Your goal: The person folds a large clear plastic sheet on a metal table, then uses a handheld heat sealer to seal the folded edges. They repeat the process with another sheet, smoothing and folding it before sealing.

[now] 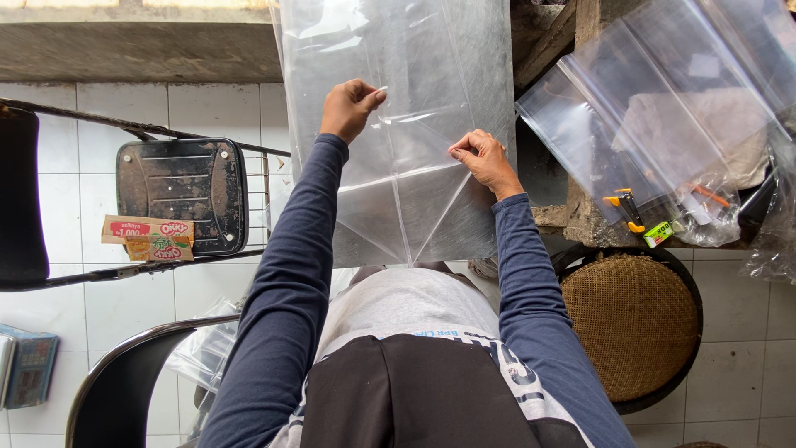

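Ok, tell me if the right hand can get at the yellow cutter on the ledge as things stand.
Probably yes. The cutter lies uncovered beside the right hand, nothing between them, but its fingers are pinching the clear plastic sheet.

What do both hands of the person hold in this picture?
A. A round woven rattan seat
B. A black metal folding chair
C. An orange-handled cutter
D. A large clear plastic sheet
D: the left hand and the right hand both pinch the large clear plastic sheet, while the round woven rattan seat and the orange-handled cutter lie untouched at the side.
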